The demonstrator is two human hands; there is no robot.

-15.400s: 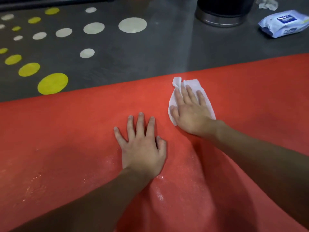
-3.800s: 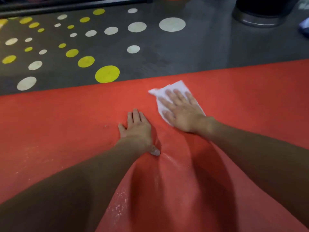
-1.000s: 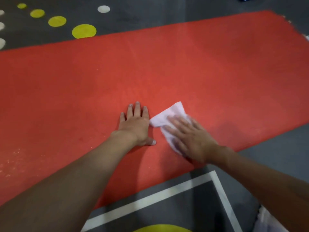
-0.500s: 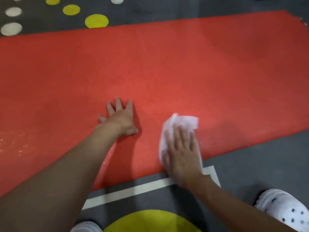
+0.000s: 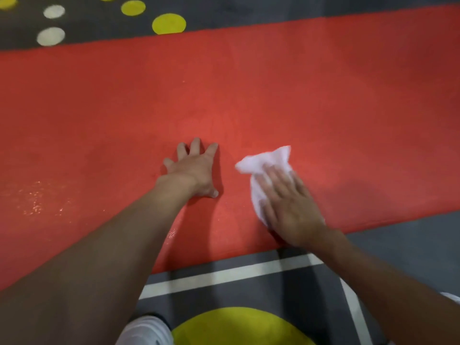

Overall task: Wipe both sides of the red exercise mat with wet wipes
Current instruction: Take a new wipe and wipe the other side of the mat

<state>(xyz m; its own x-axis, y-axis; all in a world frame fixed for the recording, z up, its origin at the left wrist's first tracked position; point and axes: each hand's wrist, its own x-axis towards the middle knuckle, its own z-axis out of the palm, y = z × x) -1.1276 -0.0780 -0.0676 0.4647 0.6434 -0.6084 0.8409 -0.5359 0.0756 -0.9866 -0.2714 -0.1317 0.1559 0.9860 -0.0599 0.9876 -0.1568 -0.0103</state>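
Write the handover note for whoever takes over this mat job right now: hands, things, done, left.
Left hand: flat on the red mat, fingers spread, bracing it.
Right hand: flat fingers press the wet wipe onto the mat near its near edge.
Done: wet sheen on the mat's left part suggests that stretch is wiped.
Left: the rest of this face; whether the other side is done cannot be told.

grey floor (image 5: 410, 247) with yellow dots (image 5: 169, 23), white line (image 5: 224, 275).
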